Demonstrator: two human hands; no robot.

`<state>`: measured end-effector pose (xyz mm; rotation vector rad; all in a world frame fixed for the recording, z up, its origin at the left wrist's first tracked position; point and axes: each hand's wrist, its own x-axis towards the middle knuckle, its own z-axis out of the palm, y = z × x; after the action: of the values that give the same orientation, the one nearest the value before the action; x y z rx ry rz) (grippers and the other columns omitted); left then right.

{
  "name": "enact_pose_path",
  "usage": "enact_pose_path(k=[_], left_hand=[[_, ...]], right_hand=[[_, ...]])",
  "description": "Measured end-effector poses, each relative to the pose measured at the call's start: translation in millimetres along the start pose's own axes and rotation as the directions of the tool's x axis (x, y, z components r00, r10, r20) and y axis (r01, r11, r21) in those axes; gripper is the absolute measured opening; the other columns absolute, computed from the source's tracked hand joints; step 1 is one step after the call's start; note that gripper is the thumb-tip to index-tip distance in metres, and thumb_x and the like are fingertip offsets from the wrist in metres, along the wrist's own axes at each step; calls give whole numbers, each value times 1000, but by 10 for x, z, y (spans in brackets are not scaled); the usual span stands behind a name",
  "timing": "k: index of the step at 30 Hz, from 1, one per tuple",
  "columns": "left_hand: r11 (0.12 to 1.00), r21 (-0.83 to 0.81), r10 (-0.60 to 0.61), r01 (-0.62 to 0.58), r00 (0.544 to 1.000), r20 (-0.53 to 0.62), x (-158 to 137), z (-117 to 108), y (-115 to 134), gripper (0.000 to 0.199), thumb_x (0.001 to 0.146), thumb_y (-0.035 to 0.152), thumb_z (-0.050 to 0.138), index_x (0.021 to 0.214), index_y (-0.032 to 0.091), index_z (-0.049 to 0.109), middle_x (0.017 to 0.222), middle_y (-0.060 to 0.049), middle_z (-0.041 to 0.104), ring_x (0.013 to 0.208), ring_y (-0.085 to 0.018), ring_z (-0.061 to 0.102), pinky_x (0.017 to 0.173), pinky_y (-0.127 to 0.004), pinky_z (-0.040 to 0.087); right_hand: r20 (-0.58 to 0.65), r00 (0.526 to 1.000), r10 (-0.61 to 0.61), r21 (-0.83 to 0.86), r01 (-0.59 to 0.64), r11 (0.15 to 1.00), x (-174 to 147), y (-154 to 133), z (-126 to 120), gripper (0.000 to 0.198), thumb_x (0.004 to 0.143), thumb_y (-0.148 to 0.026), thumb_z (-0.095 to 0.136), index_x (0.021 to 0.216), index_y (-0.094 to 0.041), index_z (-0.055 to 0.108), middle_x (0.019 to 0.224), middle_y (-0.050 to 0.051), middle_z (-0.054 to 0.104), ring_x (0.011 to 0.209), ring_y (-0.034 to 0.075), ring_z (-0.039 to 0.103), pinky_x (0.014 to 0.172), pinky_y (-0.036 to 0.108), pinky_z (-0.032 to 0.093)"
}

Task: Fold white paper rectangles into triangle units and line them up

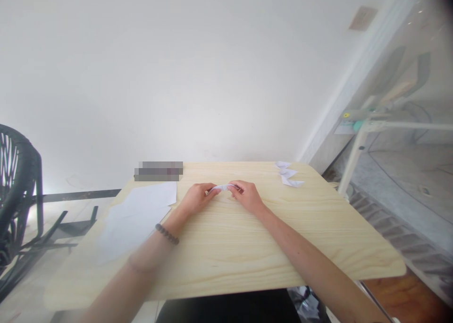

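Between left hand [197, 197] and right hand [248, 196]: folded paper [223, 188], each pinching one end.

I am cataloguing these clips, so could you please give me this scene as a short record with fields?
Left hand: pinches one end of the paper
Right hand: pinches its other end
Paper: white, folded, held over the table
Sheets: white, flat, overlapping, on the table's left side
Folded pieces: white, near the table's far right corner
Bracelet: dark beads, left wrist
Chair: dark, left of the table
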<state>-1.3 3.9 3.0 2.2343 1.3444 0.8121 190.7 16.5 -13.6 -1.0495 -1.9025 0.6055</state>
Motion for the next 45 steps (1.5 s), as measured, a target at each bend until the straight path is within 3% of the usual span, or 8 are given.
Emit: enact_pose_path(k=[16,26,36,41,45], left_hand=[[999,12,29,-30,999,12,-6,-24,39,40,81,45,37,84,17,64,69,-1,63,57,-11,48,53,-19,34],[999,14,39,-39,999,22,-12,-19,31,40,82,44,36,80,16,64,66,-1,61,55,-11,46,53,-19,34],[997,44,55,-57,997,47,2,-42,19,37,81,40,37,76,16,64,64,-1,61,54,-11,46,53,-20,32],[998,37,53,-55,997,49,-16,-31,40,35,81,40,38,77,17,63,65,0,60,54,-10,45,51,-19,31],[997,25,77,-79,995,69,-28,-36,62,33,80,39,39,82,17,63,67,0,61,55,-10,45,52,-19,31]], right_hand=[[53,998,-19,53,16,998,-18,-23,18,27,79,-37,46,84,-18,64,77,3,66,52,10,60,52,21,46],[80,997,20,40,-23,999,-28,-39,-8,32,81,-39,43,88,-17,65,59,0,62,44,8,55,48,18,44],[150,989,-10,-33,15,999,-14,-35,-11,28,81,-38,44,76,-17,63,62,-1,62,46,7,54,51,17,41],[172,985,25,2,-26,1000,-27,-41,-8,24,80,-37,45,83,-18,59,66,-1,63,48,7,55,50,18,42],[201,979,-16,19,12,1000,-35,-66,-17,25,82,-37,43,85,-18,60,67,-1,64,48,7,55,49,17,41]])
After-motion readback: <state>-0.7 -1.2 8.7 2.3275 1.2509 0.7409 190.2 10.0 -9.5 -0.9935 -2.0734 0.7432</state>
